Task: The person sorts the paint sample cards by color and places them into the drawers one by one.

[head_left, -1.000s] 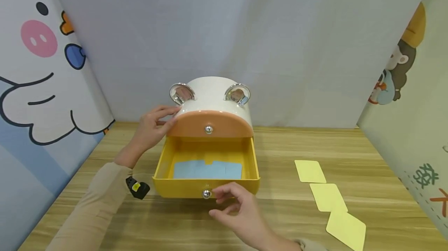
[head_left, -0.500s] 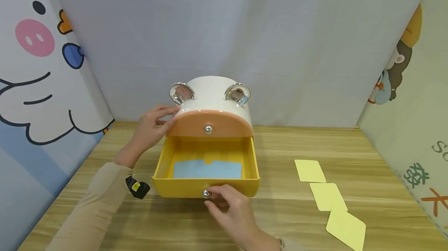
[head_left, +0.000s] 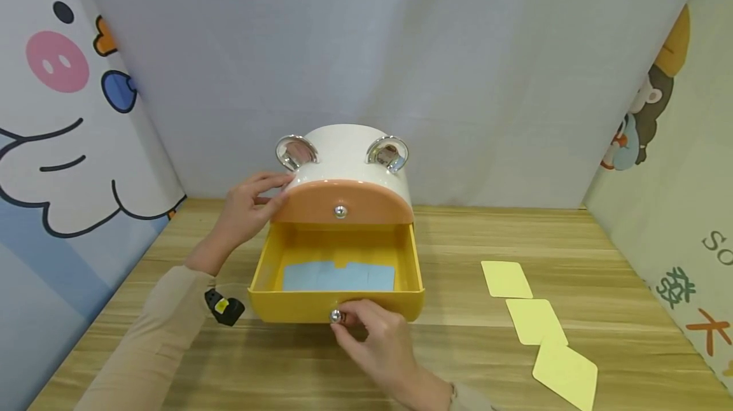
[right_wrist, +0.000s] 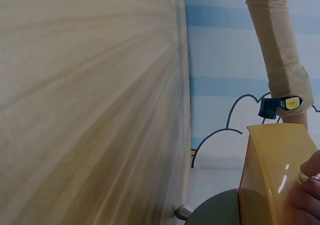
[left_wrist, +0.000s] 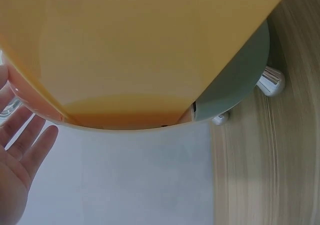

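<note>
A white storage box [head_left: 346, 151] with silvery ears and an orange upper drawer front [head_left: 309, 202] stands on the table. Its yellow lower drawer [head_left: 286, 306] is pulled out, with light blue paper pieces [head_left: 338, 277] on the bottom. My left hand [head_left: 246, 210] rests against the box's left side, fingers extended; in the left wrist view the left hand [left_wrist: 22, 155] touches the rim. The thumb and index finger of my right hand [head_left: 378, 344] pinch the silver knob [head_left: 335, 316] on the yellow front. In the right wrist view the curled right fingers [right_wrist: 307, 200] partly hide the knob.
Three pale yellow cards [head_left: 506, 279] lie in a slanting row on the wooden table [head_left: 458, 360], right of the box. A grey-white backdrop [head_left: 487, 80] rises behind, and cartoon-printed panels flank both sides. Silver feet [left_wrist: 271, 81] show under the box in the left wrist view.
My right hand has moved slightly left and closed its thumb and index finger on the drawer knob. The left hand, box and drawer look nearly unchanged.
</note>
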{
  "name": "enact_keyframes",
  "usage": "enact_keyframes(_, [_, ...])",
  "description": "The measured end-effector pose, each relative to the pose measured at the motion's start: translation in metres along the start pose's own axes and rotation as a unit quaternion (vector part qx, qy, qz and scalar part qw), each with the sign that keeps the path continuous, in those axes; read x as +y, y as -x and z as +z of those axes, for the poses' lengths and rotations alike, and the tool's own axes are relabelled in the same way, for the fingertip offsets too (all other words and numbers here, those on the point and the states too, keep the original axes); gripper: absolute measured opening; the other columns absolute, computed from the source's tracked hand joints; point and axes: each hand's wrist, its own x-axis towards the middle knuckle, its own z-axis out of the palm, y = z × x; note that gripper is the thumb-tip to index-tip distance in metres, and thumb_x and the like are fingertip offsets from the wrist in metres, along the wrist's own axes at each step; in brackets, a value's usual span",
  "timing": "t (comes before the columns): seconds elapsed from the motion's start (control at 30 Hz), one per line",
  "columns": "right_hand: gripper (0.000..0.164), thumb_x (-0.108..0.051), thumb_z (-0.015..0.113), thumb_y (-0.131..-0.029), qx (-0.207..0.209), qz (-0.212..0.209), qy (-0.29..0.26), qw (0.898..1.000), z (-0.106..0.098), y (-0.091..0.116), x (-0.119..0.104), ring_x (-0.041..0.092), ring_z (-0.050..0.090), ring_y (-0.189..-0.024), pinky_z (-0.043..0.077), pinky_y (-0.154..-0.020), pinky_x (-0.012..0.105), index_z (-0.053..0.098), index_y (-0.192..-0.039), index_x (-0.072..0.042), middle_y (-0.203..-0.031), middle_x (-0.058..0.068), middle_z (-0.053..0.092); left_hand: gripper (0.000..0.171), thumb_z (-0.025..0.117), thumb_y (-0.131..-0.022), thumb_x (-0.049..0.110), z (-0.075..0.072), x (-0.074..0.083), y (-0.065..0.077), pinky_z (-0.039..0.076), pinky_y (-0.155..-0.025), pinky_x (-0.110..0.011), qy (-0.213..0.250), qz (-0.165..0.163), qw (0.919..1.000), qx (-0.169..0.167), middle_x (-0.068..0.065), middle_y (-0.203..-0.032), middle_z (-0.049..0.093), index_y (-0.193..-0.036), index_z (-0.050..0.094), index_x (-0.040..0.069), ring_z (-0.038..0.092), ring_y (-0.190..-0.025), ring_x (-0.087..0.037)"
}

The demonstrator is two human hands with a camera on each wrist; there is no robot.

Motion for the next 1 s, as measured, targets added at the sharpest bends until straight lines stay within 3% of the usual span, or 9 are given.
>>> enact_keyframes(0.1, [0.015, -0.004, 0.072, -0.070, -0.002, -0.003, 0.014, 1.000, 0.000, -0.005, 0.006, 0.002, 0.056, -0.059, 0.045, -0.054, 0.005, 0.066, -0.082, -0.008, -0.072, -0.003, 0.064, 0.030, 0.060, -0.087, 0.007, -0.001, 0.000, 0.000, 0.054, -0.073, -0.042, 0.005, 0.000, 1.0000, 0.002, -0.014, -0.111, 0.059, -0.116, 0.062, 0.003, 0.057, -0.101, -0.029])
enact_keyframes(0.33, [0.012, -0.006, 0.074, -0.071, -0.028, 0.043, 0.036, 0.998, 0.003, -0.024, 0.026, 0.004, 0.057, -0.059, 0.047, -0.050, 0.013, 0.067, -0.080, -0.007, -0.071, -0.003, 0.064, 0.030, 0.061, -0.086, 0.006, -0.002, -0.001, 0.000, 0.055, -0.071, -0.041, 0.008, 0.001, 1.0000, 0.003, -0.013, -0.109, 0.060, -0.116, 0.063, 0.004, 0.057, -0.100, -0.028])
enact_keyframes(0.57, [0.012, -0.009, 0.075, -0.072, -0.044, 0.039, 0.063, 0.996, 0.009, -0.039, 0.043, 0.004, 0.058, -0.059, 0.046, -0.050, 0.014, 0.067, -0.082, -0.008, -0.071, -0.003, 0.065, 0.029, 0.060, -0.087, 0.008, -0.001, -0.001, -0.001, 0.055, -0.072, -0.042, 0.000, -0.003, 1.0000, 0.002, -0.013, -0.109, 0.060, -0.116, 0.062, 0.003, 0.057, -0.101, -0.028])
enact_keyframes(1.0, [0.011, -0.013, 0.076, -0.072, -0.088, 0.108, 0.072, 0.988, 0.016, -0.067, 0.069, 0.005, 0.058, -0.058, 0.046, -0.052, 0.019, 0.068, -0.080, -0.009, -0.067, -0.004, 0.065, 0.029, 0.061, -0.086, 0.006, -0.003, 0.001, -0.001, 0.055, -0.073, -0.040, 0.005, 0.002, 1.0000, -0.002, -0.013, -0.108, 0.060, -0.115, 0.063, 0.003, 0.057, -0.100, -0.028])
